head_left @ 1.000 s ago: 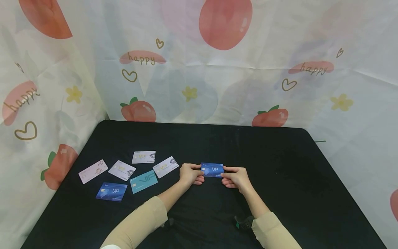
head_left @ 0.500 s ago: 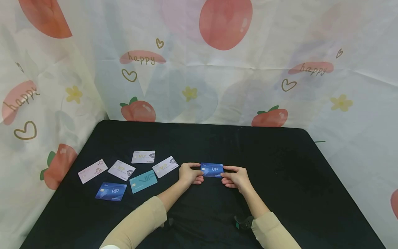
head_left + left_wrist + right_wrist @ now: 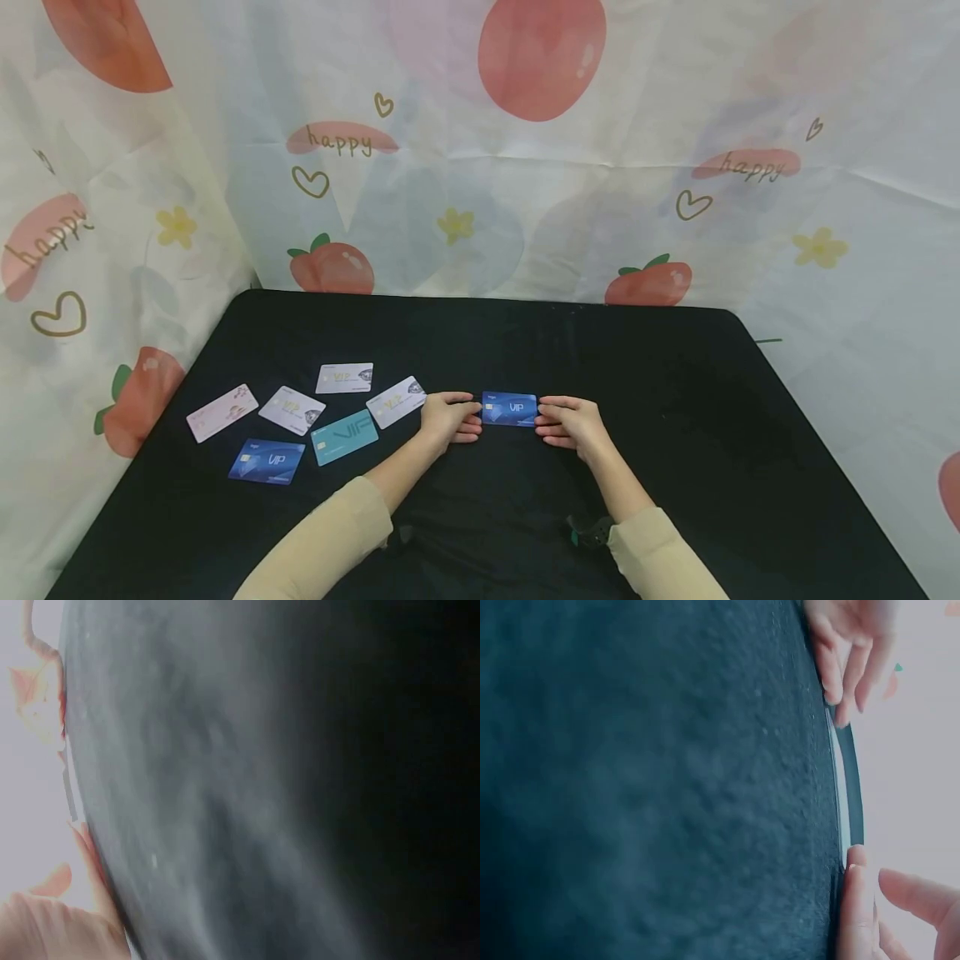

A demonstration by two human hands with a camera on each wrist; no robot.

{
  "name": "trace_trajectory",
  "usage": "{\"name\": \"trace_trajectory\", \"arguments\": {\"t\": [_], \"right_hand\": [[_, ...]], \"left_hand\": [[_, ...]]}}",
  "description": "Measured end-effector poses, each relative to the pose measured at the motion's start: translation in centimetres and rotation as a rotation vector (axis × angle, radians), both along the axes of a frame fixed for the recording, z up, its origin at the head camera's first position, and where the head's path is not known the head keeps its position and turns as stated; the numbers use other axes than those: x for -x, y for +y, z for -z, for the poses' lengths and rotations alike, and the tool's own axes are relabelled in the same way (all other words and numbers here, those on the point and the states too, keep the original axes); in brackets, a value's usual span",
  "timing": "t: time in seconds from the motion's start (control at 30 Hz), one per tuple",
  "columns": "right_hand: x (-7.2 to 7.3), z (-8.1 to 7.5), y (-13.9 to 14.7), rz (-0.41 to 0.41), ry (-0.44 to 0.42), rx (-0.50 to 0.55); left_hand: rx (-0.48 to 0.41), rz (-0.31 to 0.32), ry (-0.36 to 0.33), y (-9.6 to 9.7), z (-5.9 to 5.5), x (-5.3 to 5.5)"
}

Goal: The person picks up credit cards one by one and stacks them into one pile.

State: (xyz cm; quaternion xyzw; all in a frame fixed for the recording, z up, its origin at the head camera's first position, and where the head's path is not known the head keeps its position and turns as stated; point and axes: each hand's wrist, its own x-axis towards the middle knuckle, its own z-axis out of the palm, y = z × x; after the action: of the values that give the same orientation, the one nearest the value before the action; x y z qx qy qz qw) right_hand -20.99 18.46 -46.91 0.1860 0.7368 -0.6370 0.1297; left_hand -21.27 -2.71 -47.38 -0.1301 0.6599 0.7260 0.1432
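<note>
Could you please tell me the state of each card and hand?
Middle blue card: flat, VIP showing
Left blue card: flat, VIP showing
Teal card: flat, VIP showing
Pinkish card: flat
Far white card: flat
Left white card: flat
Right white card: flat
Left hand: fingers at middle blue card's left end
Right hand: fingers at that card's right end, thumb apart

The left hand point(image 3: 448, 418) now lies slightly nearer the left edge of the black table point(image 3: 675, 383), its thumb off the face of the blue card point(image 3: 509, 409). The right hand's point(image 3: 574, 423) thumb, too, no longer overlaps the card's near right corner.
</note>
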Motion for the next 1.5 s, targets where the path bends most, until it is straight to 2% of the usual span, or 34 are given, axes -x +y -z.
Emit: {"name": "trace_trajectory", "arguments": {"t": [0.3,0.67,0.97,1.13,1.5], "right_hand": [[0.2,-1.2,-0.9,-0.036,0.021,0.029],[1.0,-2.1,-3.6,-0.160,0.029,0.130],[2.1,-1.9,-6.0,-0.258,0.030,0.139],[2.7,-1.9,-7.4,-0.301,0.041,0.115],[4.7,-1.9,-10.1,-0.365,0.049,0.062]], "left_hand": [[0.018,-0.001,-0.028,-2.7,-1.4,-0.1],[0.013,-0.113,0.008,-6.7,-2.6,-0.3],[0.036,-0.167,0.010,-9.7,-2.4,-1.4],[0.029,-0.199,-0.017,-11.1,-2.3,-2.1],[0.012,-0.252,-0.035,-12.6,-2.0,-2.8]]}}
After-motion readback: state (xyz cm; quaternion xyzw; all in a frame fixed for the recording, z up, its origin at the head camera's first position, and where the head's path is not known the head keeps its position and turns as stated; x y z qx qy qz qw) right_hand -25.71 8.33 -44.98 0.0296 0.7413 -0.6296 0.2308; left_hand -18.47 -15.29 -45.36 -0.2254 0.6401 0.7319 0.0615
